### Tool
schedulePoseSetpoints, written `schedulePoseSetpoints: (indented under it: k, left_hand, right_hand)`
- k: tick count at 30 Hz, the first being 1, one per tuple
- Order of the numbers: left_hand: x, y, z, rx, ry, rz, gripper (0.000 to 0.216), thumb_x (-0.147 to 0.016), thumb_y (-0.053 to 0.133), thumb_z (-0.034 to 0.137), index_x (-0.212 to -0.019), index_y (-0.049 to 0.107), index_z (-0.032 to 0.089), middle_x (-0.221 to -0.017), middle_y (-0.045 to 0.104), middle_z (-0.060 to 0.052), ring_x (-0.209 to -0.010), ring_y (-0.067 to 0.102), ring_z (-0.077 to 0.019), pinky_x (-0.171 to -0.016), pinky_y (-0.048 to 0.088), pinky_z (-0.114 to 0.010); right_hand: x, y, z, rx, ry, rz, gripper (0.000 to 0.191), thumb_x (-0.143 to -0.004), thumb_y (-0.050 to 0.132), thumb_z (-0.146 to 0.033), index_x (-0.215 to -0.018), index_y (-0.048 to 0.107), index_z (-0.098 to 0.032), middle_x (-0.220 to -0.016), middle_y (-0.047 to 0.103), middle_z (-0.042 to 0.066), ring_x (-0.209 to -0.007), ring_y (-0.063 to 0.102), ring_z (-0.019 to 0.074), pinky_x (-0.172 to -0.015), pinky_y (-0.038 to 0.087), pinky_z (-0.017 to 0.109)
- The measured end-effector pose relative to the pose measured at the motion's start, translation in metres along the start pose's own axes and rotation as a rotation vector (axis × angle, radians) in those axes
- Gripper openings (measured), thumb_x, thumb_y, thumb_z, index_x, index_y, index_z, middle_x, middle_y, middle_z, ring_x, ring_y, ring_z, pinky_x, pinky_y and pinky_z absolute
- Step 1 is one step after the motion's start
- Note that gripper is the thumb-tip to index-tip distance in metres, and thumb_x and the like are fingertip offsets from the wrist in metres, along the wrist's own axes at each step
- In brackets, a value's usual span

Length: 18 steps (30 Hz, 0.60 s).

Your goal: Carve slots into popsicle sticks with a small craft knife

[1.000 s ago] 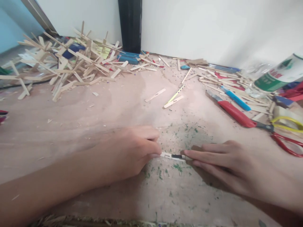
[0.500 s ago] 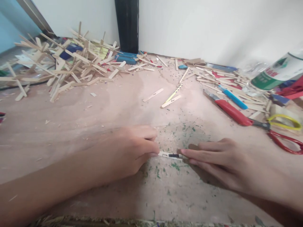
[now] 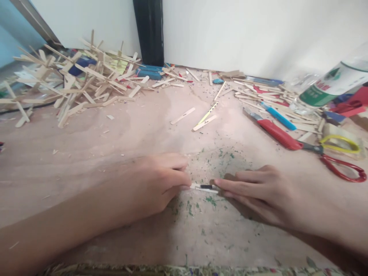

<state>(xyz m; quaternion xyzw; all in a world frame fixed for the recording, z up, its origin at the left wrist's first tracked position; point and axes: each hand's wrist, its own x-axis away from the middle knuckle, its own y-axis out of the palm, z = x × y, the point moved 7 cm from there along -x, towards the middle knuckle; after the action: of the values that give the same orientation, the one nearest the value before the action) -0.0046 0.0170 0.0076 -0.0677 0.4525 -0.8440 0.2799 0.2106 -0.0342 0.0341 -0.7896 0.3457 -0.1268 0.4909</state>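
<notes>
Low over the table, my left hand [image 3: 163,183] is closed, its thumb and fingers pinching the left end of a pale wooden craft stick [image 3: 211,191]. On top of the stick lies a small dark strip [image 3: 206,186], too blurred to name. From the other side my right hand [image 3: 258,189] grips the stick's right end between closed fingertips, close to the dark strip. Both ends of the stick are hidden by fingers. Green shavings [image 3: 211,201] are scattered on the wood around it.
Joined craft sticks [image 3: 94,76] are heaped at the back left. Scissors [image 3: 322,148], a red-handled cutter [image 3: 280,134], a blue pen-like tool [image 3: 278,116] and a plastic bottle [image 3: 327,90] lie at right. A yellow-marked stick [image 3: 205,116] rests mid-table.
The whole view has shifted slightly, so things sit a little further left. Both hands keep their hold on the stick, with hardly any movement between them.
</notes>
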Motion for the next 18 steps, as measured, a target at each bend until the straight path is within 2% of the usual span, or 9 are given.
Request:
schedulePoseSetpoints:
  k: [3, 9, 18]
  left_hand:
    - [-0.001, 0.001, 0.000, -0.002, -0.009, -0.023, 0.035, -0.111, 0.055, 0.011, -0.091, 0.080, 0.024, -0.083, 0.060, 0.000, -0.075, 0.057, -0.0166, -0.067, 0.033, -0.036]
    - [0.002, 0.004, -0.003, 0.010, -0.029, -0.007, 0.035, -0.112, 0.054, 0.013, -0.093, 0.081, 0.025, -0.085, 0.059, 0.001, -0.075, 0.056, -0.0158, -0.066, 0.032, -0.037]
    - [0.005, 0.006, -0.006, 0.041, -0.023, 0.019, 0.034, -0.114, 0.055, 0.013, -0.097, 0.082, 0.025, -0.084, 0.054, 0.001, -0.076, 0.055, -0.0156, -0.068, 0.032, -0.036]
  right_hand:
    - [-0.001, -0.005, 0.001, -0.023, 0.009, -0.030, 0.037, -0.129, 0.049, -0.026, -0.144, 0.081, -0.016, -0.088, 0.077, 0.002, -0.065, 0.071, 0.0112, -0.058, 0.050, 0.027]
    - [0.000, -0.004, 0.003, -0.022, 0.006, -0.036, 0.038, -0.129, 0.046, -0.025, -0.143, 0.080, -0.016, -0.088, 0.076, 0.002, -0.066, 0.071, 0.0116, -0.058, 0.049, 0.027]
    - [0.004, 0.005, 0.002, -0.006, -0.029, 0.044, 0.030, -0.126, 0.055, -0.021, -0.144, 0.079, -0.016, -0.082, 0.063, -0.004, -0.058, 0.052, 0.0104, -0.053, 0.038, 0.031]
